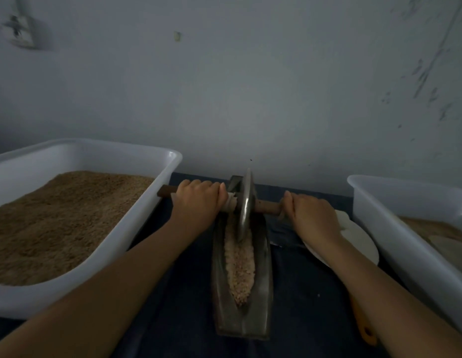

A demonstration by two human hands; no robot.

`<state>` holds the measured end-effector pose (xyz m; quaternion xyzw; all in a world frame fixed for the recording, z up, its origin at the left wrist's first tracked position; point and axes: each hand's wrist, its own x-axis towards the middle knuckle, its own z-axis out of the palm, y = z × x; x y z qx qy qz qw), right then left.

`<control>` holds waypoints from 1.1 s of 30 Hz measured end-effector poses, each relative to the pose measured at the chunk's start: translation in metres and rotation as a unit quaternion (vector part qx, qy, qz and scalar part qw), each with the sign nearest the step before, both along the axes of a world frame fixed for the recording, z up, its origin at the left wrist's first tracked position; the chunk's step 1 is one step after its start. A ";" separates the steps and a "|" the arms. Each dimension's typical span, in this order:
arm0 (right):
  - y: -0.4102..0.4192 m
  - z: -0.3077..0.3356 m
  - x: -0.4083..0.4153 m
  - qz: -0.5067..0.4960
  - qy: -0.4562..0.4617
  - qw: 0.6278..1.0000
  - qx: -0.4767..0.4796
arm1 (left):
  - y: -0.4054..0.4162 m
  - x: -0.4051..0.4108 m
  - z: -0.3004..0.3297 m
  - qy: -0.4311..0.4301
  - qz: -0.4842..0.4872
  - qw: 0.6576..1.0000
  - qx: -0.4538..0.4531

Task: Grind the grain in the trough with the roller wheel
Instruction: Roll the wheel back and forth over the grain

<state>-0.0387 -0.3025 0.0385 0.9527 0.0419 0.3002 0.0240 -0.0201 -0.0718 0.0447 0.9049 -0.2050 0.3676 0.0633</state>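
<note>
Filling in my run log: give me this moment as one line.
step: grinding | left hand: grips handle | right hand: grips handle | wheel: far end of trough | grain: in trough

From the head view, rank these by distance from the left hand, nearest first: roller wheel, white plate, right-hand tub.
Measured from the left hand:
1. Roller wheel, just right of it, in the trough.
2. White plate, beyond the wheel, under the right wrist.
3. Right-hand tub, at the far right edge.

The trough (241,270) lies before me on the cloth (302,293), grain (240,264) in it, the wheel (245,205) at its far end (axle crosswise). A tub (137,182) sits left, another (395,202) right.
</note>
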 end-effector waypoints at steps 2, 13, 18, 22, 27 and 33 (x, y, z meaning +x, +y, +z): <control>0.001 0.000 -0.003 0.004 0.020 1.000 0.015 | 0.000 -0.001 -0.002 -0.003 0.004 1.000 0.006; 0.007 0.010 -0.093 0.055 0.075 0.995 -0.023 | 0.018 -0.068 -0.002 -0.007 -0.050 0.999 -0.017; 0.010 0.018 -0.103 0.057 0.029 0.998 -0.028 | 0.022 -0.075 -0.003 -0.023 -0.065 0.997 -0.025; 0.004 0.007 -0.077 0.031 0.063 0.996 -0.046 | 0.016 -0.058 -0.003 -0.008 -0.054 0.998 -0.008; 0.000 -0.001 -0.033 0.013 0.038 0.999 0.000 | 0.006 -0.021 0.000 0.034 0.011 0.998 0.061; -0.001 0.005 0.007 -0.019 0.065 0.997 -0.028 | -0.001 0.010 0.003 0.064 0.060 0.986 0.142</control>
